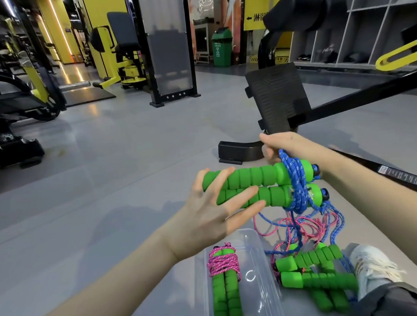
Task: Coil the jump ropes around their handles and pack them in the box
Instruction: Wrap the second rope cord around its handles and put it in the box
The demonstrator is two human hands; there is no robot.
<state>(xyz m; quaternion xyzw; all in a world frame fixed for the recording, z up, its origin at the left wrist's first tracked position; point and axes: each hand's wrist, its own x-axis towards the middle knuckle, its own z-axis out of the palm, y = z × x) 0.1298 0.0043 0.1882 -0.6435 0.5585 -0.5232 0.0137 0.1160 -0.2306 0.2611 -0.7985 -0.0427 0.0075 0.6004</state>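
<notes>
Grey gym floor (129, 150) fills the view, with a black machine footplate (277, 100) at 1 o'clock. A clear plastic box (264, 288) sits at 6 o'clock and holds one pair of green handles wound in pink rope, the packed bundle (226, 279). Just beside the box at 5 o'clock lies a heap of loose green handles (317, 273), with tangled pink and blue cord (304, 225) above it and a white shoe (370, 262) touching its far side.

At centre two green handles (253, 187) are held side by side. The left hand (213, 206) lays straight, spread fingers across their 9 o'clock end. Blue rope (295, 184) loops their 3 o'clock end, and the right hand (282, 146) pinches it at 1 o'clock.
</notes>
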